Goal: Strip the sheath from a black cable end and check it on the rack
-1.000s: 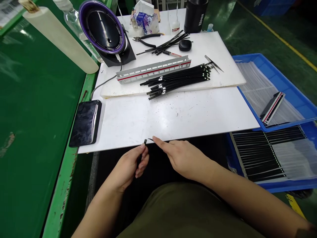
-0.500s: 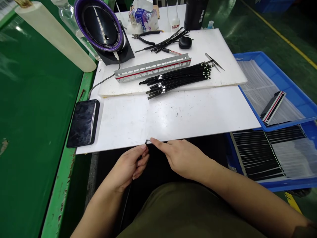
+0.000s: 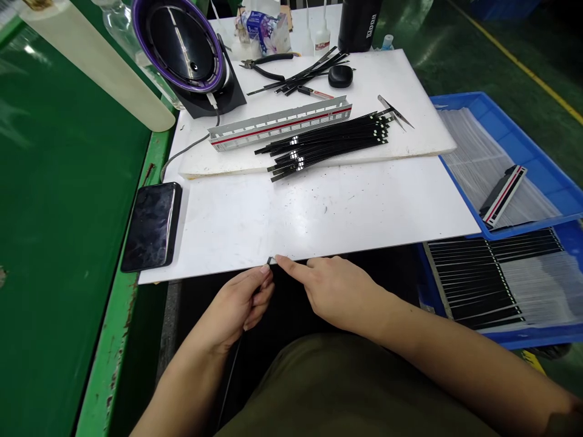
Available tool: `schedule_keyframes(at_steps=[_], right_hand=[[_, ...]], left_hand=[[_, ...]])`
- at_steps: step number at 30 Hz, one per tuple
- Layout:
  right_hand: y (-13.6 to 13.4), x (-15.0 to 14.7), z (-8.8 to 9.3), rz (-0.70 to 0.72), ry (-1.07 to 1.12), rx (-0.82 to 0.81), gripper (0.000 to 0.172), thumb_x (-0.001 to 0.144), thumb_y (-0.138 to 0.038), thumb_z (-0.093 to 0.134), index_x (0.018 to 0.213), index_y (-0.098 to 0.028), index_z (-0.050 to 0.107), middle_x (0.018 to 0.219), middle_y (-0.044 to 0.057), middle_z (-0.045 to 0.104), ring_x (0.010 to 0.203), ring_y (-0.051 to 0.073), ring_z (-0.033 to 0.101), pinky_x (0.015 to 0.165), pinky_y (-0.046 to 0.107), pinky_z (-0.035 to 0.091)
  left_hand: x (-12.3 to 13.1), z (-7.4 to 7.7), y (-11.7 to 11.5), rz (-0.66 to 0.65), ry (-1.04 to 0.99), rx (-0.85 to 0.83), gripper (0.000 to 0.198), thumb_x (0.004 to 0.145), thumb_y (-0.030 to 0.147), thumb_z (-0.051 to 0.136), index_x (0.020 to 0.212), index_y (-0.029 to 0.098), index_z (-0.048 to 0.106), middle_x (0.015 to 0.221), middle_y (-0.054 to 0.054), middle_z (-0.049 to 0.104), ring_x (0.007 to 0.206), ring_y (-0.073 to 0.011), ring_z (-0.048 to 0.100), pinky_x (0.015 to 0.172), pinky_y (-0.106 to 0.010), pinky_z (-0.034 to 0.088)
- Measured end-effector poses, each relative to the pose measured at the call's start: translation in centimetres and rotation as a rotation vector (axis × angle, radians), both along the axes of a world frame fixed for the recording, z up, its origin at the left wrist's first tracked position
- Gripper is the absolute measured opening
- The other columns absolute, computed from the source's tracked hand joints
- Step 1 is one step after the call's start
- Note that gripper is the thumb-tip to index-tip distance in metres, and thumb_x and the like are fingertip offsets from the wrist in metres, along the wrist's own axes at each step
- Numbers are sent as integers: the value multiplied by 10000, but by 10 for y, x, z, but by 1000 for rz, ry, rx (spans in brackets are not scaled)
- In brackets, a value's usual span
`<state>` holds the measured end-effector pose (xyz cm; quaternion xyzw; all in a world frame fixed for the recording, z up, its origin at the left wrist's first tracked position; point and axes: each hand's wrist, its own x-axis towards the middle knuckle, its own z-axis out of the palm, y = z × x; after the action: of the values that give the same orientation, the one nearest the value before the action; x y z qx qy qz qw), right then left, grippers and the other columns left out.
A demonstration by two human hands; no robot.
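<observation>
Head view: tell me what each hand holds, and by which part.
The left hand pinches a dark strip just below its visible tip. Whether the right hand holds anything cannot be told.

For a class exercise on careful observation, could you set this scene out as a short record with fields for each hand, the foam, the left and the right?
Left hand: pinches a small dark strip by the front edge of the white table
Right hand: index finger extended at the strip's end; contact unclear
On foam board: gray red-striped channel, black strips, tweezers
Left: black rectangular device
Right: upper blue tray, holding a red-striped piece
</observation>
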<state>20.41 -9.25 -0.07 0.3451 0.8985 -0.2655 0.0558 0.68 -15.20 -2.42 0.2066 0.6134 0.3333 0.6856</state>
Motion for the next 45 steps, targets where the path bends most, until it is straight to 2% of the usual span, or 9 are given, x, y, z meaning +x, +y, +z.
schedule_keyframes(at_steps=[5,10,13,27,31,36,40,42,45], right_hand=[[-4,0,0,-28,-3,-1,668,947,-153,348,1591,-328,325,855,58,664,618,206,578,512,301,282],[-4,3,-3,-89,118,-165,618,993,-171,328,1598,-294,313,951,69,693,786,211,635,649,309,412],[-3,4,-3,-95,155,-208,608,1002,-170,343,1599,-277,308,955,65,701,811,203,637,701,311,429],[-15,-9,6,-32,-79,25,692,942,-133,341,1610,-299,271,874,91,647,677,246,641,526,306,404],[-15,-5,2,-32,-48,-5,699,940,-134,341,1617,-287,256,907,99,649,664,238,622,558,327,446],[8,14,-1,-102,240,-66,693,960,-106,296,1635,-191,162,1023,105,631,838,222,589,775,371,511],[37,29,-4,-204,360,171,708,938,-55,246,1632,-121,125,1119,136,581,928,231,535,826,376,505],[50,34,-11,-253,308,325,700,930,-36,238,1621,-144,221,1110,134,573,941,240,514,815,371,497],[63,39,-27,-279,227,473,651,951,-46,255,1574,-188,378,1056,118,591,951,252,503,790,370,485]], left_hand=[[-1,0,0,8,-9,-13,344,933,448,542,723,186,464,541,73,363,366,-36,224,301,-125,210],[-3,1,1,-3,-37,-15,341,938,432,535,714,185,464,537,72,356,364,-36,217,300,-124,203],[-3,0,1,-2,-39,-14,341,938,430,537,712,185,463,537,71,357,364,-37,215,298,-124,200],[-5,-1,0,3,-75,-6,338,926,431,564,715,183,475,536,70,358,361,-34,216,295,-119,208],[-10,6,-3,-14,-218,-35,384,882,468,627,684,193,447,506,84,312,356,-30,155,283,-118,184],[-15,18,-10,39,-480,-27,388,869,416,673,665,193,429,489,90,283,350,-21,102,294,-110,192],[-14,23,-13,30,-602,-3,366,889,395,655,664,189,453,476,86,284,341,-22,100,298,-117,189],[-11,24,-13,30,-597,16,348,890,393,662,672,184,489,483,79,312,345,-23,118,301,-120,189],[-5,25,-11,55,-416,82,288,889,387,673,728,178,560,535,61,386,373,-32,200,322,-124,218]])
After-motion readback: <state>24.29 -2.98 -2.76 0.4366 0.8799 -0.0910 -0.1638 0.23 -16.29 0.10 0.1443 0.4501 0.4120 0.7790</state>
